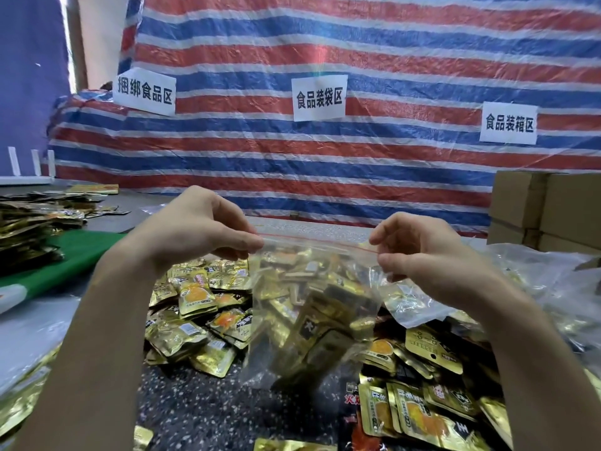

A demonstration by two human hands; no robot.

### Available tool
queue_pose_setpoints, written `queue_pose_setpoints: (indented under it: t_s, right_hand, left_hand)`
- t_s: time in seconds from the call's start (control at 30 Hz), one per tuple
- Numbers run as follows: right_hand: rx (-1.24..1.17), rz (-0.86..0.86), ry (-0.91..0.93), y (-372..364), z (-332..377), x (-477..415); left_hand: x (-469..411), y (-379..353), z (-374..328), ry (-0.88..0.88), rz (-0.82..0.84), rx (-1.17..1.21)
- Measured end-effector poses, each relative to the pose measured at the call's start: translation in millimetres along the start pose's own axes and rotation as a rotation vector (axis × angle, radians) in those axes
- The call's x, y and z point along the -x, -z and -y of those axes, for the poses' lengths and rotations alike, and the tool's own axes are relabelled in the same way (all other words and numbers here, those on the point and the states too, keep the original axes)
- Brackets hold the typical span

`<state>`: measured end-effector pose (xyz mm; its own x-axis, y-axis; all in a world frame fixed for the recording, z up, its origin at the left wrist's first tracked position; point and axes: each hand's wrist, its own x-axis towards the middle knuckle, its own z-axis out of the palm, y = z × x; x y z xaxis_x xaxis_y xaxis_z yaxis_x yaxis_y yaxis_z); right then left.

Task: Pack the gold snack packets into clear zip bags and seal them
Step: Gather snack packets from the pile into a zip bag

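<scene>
A clear zip bag [312,307] stuffed with gold snack packets hangs in front of me above the table. Its red zip strip runs across the top between my hands. My left hand [198,229] pinches the strip's left end, and my right hand [419,245] pinches the right end. Loose gold snack packets [195,320] lie heaped on the speckled table under and around the bag, with more packets [429,415] at the lower right.
A second stack of gold packets [29,222] sits at the far left beside a green board [74,255]. Brown cardboard boxes [546,209] stand at the right, with crumpled clear plastic bags [553,281] below them. A striped tarp [325,157] with paper signs closes off the back.
</scene>
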<state>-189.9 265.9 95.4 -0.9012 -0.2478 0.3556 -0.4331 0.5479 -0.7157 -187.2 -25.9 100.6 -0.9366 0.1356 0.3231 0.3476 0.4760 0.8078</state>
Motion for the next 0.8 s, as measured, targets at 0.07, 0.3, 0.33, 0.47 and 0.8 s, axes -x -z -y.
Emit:
queue_pose_setpoints:
  t_s: [0.07,0.3,0.33,0.47,0.8]
  right_hand:
    - [-0.004,-0.007,-0.022,2,1,0]
    - [0.185,0.049,-0.118,4,10,7]
    - [0.222,0.03,-0.067,2,12,8]
    - [0.325,-0.021,0.165,-15,28,12]
    - [0.31,-0.037,0.233,-49,38,9]
  left_hand:
    - [0,-2,-3,-0.009,0.032,0.001]
    - [-3,-15,-9,-0.073,0.02,-0.048]
    - [-4,-17,-10,-0.084,0.021,-0.045]
    - [-4,-24,-17,-0.115,0.017,-0.043]
    - [-1,-32,-23,-0.158,0.181,0.029]
